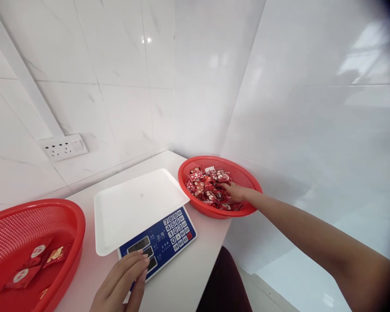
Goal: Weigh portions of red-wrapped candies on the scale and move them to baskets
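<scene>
My right hand [233, 192] reaches into a round red mesh basket [246, 175] at the table's far right corner, its fingers down among several small red wrapped packets [205, 184]; whether it grips one is hidden. My left hand [123, 279] rests with fingers together on the front edge of an electronic scale [169, 234], touching the blue panel beside its displays. The scale's white weighing tray [136, 208] is bare.
A second red mesh basket [61, 216] at the near left holds a few red packets [35, 260]. A white wall socket [63, 147] sits on the tiled wall behind. The white table ends just right of the scale, with my dark-clothed lap below.
</scene>
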The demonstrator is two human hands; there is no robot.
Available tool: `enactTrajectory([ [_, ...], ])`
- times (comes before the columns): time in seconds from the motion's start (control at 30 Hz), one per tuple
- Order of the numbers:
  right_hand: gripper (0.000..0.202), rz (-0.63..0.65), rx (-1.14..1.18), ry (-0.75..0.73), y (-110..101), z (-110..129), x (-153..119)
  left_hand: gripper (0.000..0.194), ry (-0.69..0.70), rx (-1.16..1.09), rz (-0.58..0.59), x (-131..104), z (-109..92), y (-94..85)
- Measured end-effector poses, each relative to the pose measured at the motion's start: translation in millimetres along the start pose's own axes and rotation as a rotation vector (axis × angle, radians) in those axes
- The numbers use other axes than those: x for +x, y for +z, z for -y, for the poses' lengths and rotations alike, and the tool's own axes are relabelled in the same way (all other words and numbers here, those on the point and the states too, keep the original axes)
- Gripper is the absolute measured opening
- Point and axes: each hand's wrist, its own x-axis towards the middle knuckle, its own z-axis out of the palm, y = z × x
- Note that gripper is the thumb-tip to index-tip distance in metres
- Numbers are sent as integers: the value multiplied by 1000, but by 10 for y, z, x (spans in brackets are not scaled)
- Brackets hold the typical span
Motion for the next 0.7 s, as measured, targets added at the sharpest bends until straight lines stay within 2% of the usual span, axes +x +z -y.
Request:
enactTrajectory([
  [0.1,76,-50,160,-15,-28,2,-30,17,-24,-38,23,70,-41,5],
  [0.2,55,-111,352,-73,-165,-7,-73,18,-64,-88,38,133,-90,4],
  [0.37,38,-175,675,-131,-388,136,-188,17,-146,-130,25,222,-142,-12],
  [0.5,37,-152,837,-202,-464,591,-314,16,-204,-157,6,274,-166,-28],
  [0.6,35,-105,929,-269,-413,1109,-353,15,-188,-173,9,304,-200,-30],
  [0.7,30,10,1049,-364,-278,1637,-287,17,-112,-180,60,328,-220,-44],
])
